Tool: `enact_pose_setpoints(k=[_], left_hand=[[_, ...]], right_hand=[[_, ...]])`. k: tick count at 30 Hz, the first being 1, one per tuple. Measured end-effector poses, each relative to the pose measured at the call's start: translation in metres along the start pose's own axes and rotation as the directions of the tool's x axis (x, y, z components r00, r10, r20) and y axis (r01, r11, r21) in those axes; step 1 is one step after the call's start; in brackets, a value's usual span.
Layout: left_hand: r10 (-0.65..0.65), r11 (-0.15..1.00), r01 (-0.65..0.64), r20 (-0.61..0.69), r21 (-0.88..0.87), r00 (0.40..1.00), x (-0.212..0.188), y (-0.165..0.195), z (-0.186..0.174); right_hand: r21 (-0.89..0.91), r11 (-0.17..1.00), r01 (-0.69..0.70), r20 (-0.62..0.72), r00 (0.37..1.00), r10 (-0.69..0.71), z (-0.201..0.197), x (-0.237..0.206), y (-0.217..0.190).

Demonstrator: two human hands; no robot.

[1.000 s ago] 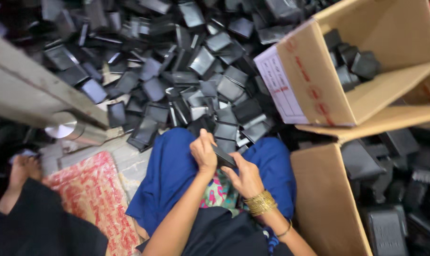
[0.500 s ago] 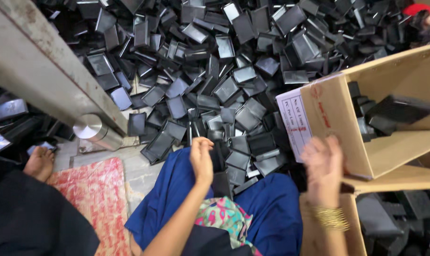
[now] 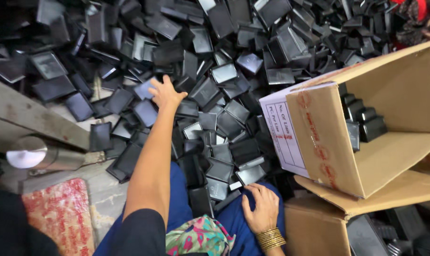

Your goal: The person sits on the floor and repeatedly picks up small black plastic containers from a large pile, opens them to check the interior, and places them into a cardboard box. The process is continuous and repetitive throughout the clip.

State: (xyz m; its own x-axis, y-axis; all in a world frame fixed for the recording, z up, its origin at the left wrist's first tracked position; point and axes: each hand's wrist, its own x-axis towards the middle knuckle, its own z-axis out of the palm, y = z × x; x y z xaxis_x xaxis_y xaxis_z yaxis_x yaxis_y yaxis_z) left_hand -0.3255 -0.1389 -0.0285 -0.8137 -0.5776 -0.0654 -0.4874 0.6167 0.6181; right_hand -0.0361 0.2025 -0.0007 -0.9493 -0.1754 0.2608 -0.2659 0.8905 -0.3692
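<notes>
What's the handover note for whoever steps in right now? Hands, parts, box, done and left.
Left hand: stretched far out, open, fingers spread on the heap of black plastic trays; no grip closed on any piece.
Right hand: empty, resting palm down on the lap by the nearest trays; gold bangles at the wrist.
Cardboard box: lying on its side to the right, opening facing the person, a short stack of trays inside at the back.
Done: only a few trays boxed.
Left: the large loose heap on the floor.
</notes>
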Motion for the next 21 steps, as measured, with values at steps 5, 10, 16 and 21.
enact_pose_setpoints(k=[5, 10, 16, 21], left_hand=[[0.392, 0.918, -0.395, 0.057, 0.040, 0.918, -0.043, 0.000, 0.037], [0.589, 0.806, -0.588, 0.003, -0.072, 0.808, -0.167, 0.013, 0.027], [0.718, 0.656, -0.679, -0.007, -0.331, 0.696, -0.275, 0.004, -0.030], [0.430, 0.849, -0.364, 0.101, -0.382, 0.897, -0.301, -0.032, -0.068]], right_hand=[[0.055, 0.998, -0.018, -0.004, 1.000, 0.018, 0.001, 0.002, -0.002], [0.052, 0.999, -0.008, 0.008, 1.000, 0.007, -0.003, -0.005, -0.004], [0.045, 0.999, 0.019, -0.038, 0.999, -0.017, -0.008, -0.022, -0.002], [0.060, 0.998, 0.006, -0.031, 1.000, -0.004, -0.008, -0.032, 0.004]])
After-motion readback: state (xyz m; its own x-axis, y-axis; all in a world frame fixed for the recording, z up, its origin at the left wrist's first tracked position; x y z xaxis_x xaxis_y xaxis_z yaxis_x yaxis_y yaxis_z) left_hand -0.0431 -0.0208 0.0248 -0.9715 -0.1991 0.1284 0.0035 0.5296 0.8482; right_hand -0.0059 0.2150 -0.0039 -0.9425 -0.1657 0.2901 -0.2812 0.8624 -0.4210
